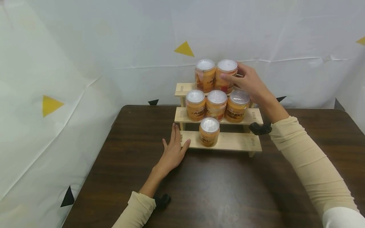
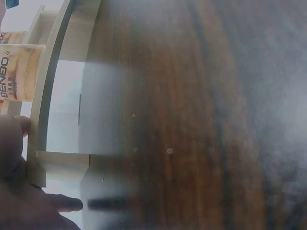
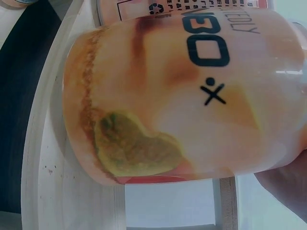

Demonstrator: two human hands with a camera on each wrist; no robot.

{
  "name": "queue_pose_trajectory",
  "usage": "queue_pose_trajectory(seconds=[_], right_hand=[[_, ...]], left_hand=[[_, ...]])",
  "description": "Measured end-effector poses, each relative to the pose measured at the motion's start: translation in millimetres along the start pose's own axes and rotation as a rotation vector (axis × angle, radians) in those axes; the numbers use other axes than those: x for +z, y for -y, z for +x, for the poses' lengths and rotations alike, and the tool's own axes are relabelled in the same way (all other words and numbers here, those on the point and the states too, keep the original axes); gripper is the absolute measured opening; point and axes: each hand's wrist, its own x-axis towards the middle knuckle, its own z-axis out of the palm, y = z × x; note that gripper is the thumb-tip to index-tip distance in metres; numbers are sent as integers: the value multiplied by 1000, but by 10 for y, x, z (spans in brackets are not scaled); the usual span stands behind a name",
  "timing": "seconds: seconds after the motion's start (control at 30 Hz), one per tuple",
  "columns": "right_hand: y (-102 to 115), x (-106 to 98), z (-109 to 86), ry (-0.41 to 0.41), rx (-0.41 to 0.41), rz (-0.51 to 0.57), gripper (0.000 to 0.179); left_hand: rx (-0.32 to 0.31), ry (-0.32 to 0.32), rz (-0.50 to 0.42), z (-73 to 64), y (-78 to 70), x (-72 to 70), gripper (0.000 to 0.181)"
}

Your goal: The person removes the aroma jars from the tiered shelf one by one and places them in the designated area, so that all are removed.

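A wooden three-tier stand carries orange jars with silvery lids. My right hand grips the right-hand jar on the top tier, thumb in front and fingers behind. In the right wrist view that jar fills most of the picture, upright over the pale wood. Beside it stands another jar. Three jars stand in a row on the middle tier, among them a jar at its left. A single jar is on the bottom tier. My left hand, fingers spread, touches the bottom tier's left end.
The stand is on a dark brown wooden table, near its back edge. Behind hangs a pale sheet with yellow and black triangles. Black devices are strapped at both wrists.
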Motion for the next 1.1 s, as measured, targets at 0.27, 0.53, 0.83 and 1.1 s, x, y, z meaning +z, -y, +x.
queue_pose_trajectory(seconds=[0.27, 0.53, 0.83, 1.1], right_hand=[[5, -33, -1, 4, -2, -21, 65], [-15, -56, 6, 3, -3, -30, 64], [-38, -69, 3, -24, -11, 3, 61], [-32, -98, -17, -35, -16, 21, 55]], left_hand=[[28, -14, -30, 96, 111, 103, 89], [41, -38, -9, 236, 358, 278, 98], [33, -30, -24, 248, 343, 278, 91], [48, -40, -36, 214, 326, 270, 93]])
